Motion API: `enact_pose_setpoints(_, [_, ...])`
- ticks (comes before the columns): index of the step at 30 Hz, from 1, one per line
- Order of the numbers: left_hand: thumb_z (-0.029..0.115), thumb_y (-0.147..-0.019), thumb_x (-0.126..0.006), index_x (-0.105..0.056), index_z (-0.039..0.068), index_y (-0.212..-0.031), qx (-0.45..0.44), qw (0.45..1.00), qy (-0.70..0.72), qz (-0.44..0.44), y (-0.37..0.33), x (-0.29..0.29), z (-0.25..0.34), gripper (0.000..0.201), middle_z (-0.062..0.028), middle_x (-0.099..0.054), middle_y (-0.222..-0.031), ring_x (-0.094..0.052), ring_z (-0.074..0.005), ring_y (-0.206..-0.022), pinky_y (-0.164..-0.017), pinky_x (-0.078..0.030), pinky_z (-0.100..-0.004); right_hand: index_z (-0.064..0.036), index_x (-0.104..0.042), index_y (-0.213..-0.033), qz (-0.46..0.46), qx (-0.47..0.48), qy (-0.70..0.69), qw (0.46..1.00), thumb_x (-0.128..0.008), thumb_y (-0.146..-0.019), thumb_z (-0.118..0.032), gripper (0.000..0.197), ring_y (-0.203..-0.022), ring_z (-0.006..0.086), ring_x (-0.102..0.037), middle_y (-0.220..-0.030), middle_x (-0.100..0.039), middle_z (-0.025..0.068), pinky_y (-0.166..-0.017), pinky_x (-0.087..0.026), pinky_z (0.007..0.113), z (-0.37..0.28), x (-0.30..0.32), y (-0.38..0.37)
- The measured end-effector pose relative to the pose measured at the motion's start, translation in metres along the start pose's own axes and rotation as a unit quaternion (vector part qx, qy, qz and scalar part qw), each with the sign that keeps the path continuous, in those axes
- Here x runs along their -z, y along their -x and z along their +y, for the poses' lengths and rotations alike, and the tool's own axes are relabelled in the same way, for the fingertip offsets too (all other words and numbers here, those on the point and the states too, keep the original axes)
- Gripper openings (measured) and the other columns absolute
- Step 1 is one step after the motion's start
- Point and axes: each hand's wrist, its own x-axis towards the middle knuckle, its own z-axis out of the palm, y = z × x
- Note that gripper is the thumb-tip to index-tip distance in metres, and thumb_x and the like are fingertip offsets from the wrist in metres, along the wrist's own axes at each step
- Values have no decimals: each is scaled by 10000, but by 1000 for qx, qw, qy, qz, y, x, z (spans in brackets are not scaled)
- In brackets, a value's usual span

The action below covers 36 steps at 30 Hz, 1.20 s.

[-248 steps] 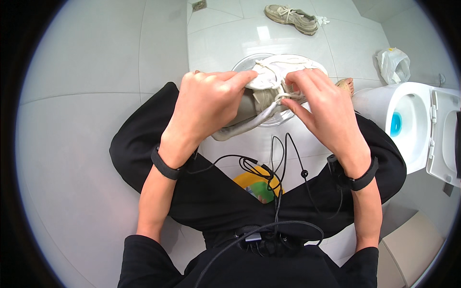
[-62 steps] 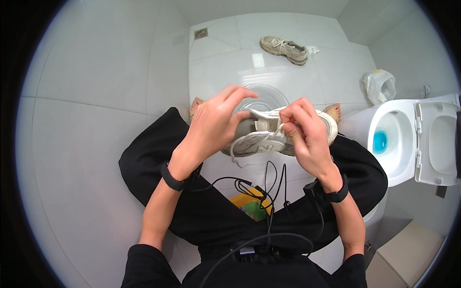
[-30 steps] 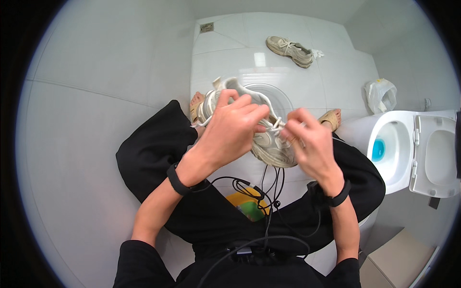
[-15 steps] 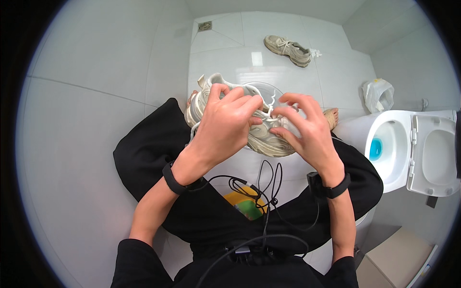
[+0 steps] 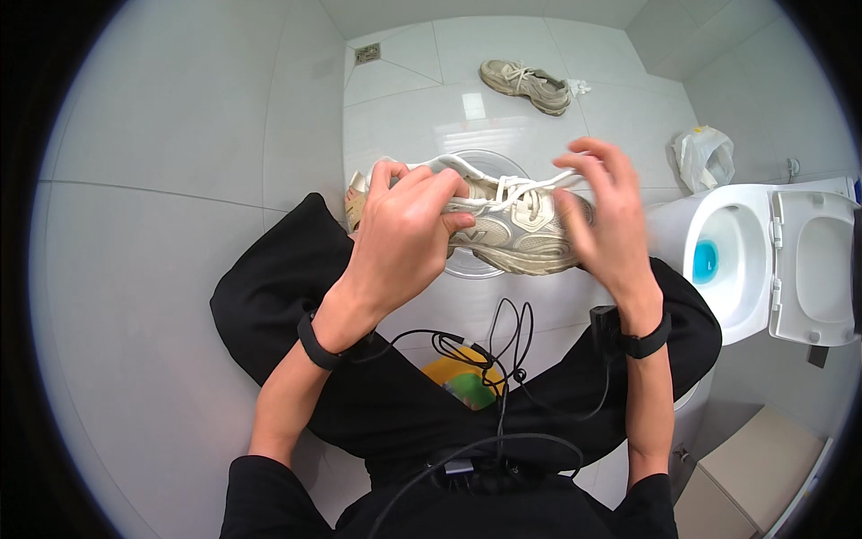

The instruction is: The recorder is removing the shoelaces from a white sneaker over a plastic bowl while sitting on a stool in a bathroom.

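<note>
A beige and grey sneaker (image 5: 525,247) is held up in front of me, its toe pointing right. My left hand (image 5: 404,229) is closed on the shoe's upper near the ankle opening, covering much of the heel half. Over the toe, my right hand (image 5: 615,220) is closed on a white shoelace (image 5: 561,182) and draws it out to the right. The lacing over the tongue looks loose. Beneath the shoe is a round clear basin (image 5: 514,163), partly hidden by it.
Another sneaker (image 5: 530,87) lies on the far floor beside a crumpled white scrap (image 5: 579,87). At right are an open toilet (image 5: 732,305) and a white plastic bag (image 5: 703,157). Black cables (image 5: 503,364) hang above a yellow-green package (image 5: 467,382) between my legs.
The sneaker has turned and shifted right, showing more of its laces and toe. My right hand has moved right and up, pulling the lace out straighter.
</note>
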Motion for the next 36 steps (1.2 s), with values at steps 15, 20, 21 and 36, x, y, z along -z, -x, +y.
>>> enact_pose_setpoints(15, [-28, -840, -866, -727, 15, -1008, 60, 997, 34, -42, 9, -4, -2, 222, -105, -733, -911, -676, -329, -1022, -798, -577, -414, -76, -712, -898, -6, 131, -5, 991, -829, -807, -80, 148, -945, 259, -683, -896, -680, 30, -944, -508, 405, -28, -10, 11])
enact_pose_setpoints(20, [-15, -860, -859, -720, 8, -1014, 74, 997, -12, -19, 3, 2, -1, 210, -100, -736, -920, -689, -320, -1034, -784, -593, -407, -20, -799, -988, 197, -219, -133, 946, -830, -1004, -115, 101, -819, 81, -628, -838, -728, -13, -758, -499, 318, 8, 53, -6])
enact_pose_setpoints(21, [-8, -865, -858, -717, 7, -1015, 81, 997, 5, -13, 2, 0, 3, 206, -107, -732, -913, -692, -323, -1022, -831, -598, -412, -3, -799, -973, 219, -169, -29, 961, -823, -1014, -146, 150, -805, 85, -618, -865, -760, -5, -771, -506, 282, 33, 66, -6])
enact_pose_setpoints(36, [-27, -855, -834, -708, 43, -970, -29, 999, -25, 24, 6, -3, -1, 184, -45, -723, -788, -696, -265, -716, -1039, -545, -481, -66, -717, -1058, -66, 90, -46, 993, -851, -878, -144, 238, -966, 282, -675, -1022, -700, 62, -831, -539, 412, -41, -21, 17])
